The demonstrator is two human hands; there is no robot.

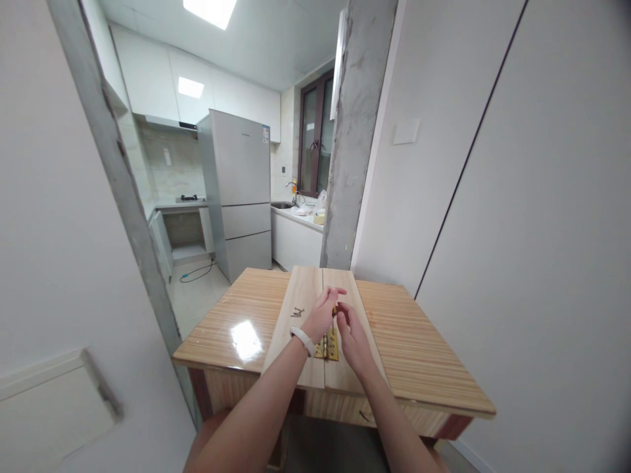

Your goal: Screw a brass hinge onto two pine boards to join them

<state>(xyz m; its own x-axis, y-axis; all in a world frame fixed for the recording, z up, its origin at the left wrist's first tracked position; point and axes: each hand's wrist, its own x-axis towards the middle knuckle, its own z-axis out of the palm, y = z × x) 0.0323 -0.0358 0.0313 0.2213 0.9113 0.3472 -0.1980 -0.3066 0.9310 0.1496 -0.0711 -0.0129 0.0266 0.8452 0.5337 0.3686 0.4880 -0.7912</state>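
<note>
Now both hands are brought together over the middle of the desk (414, 341), right above the seam where two pale wooden boards (305, 295) are laid side by side. A brass hinge (328, 345) is seen lying flat across that seam, near the front edge of the boards, just below the hands. The left hand (321, 315), a white band at its wrist, is curled with its fingers closed round something small and brass-coloured; whether that is a screw or the tip of a tool cannot be told at this size. The right hand (351, 332) is held just beside it, fingers bent inward towards the same spot; whether anything is pinched in that grip cannot be told either. A few loose screws (297, 313) are scattered on the left board, a little apart from the left hand.

The step in hand is judged to be the fixing of the hinge: a small fastener appears to be readied above the plate. For the next move, the small piece would need to be lined up squarely with a hole in the hinge, and the hinge kept steady across the seam so the boards are not nudged apart.
</note>
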